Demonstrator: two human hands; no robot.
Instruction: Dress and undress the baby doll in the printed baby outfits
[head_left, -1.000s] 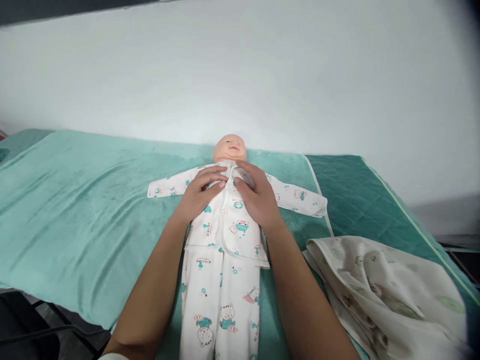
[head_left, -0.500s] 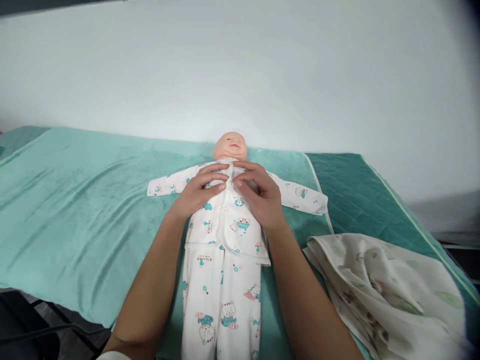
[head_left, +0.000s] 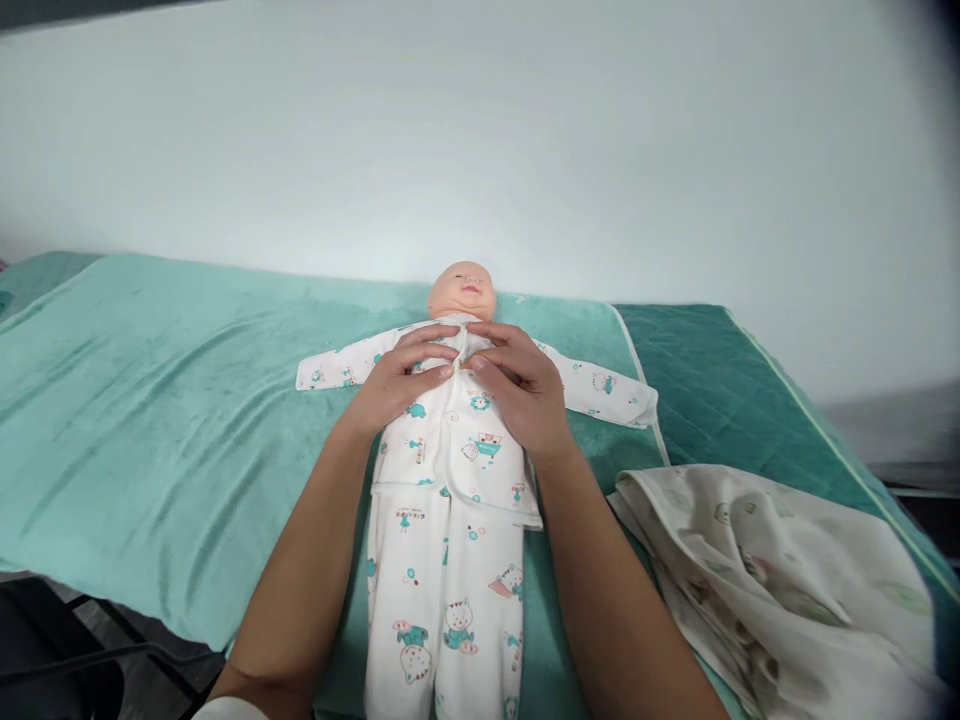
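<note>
A baby doll (head_left: 461, 288) lies face up, dressed in a white printed baby shirt (head_left: 416, 455) and matching pants (head_left: 480, 570). On its chest, my left hand (head_left: 401, 375) grips the shirt's front edge between thumb and fingers. Opposite it, my right hand (head_left: 525, 385) pinches the other side of the front opening, the fingertips of both hands almost meeting. Just below them a small button (head_left: 451, 416) shows on the front. Whatever fastener sits under my fingertips is mostly hidden. Both sleeves stretch out sideways.
Under the doll spreads a light green blanket (head_left: 150, 400), with a darker green quilted cover (head_left: 697, 380) to the right. A crumpled white cloth with leaf prints (head_left: 780, 580) lies at the right front. Behind stands a white wall (head_left: 480, 130). Dark objects and a cable sit at lower left.
My right thumb and index finger have shifted slightly at the shirt's opening. Otherwise both hands keep their hold, and the doll lies as before.
</note>
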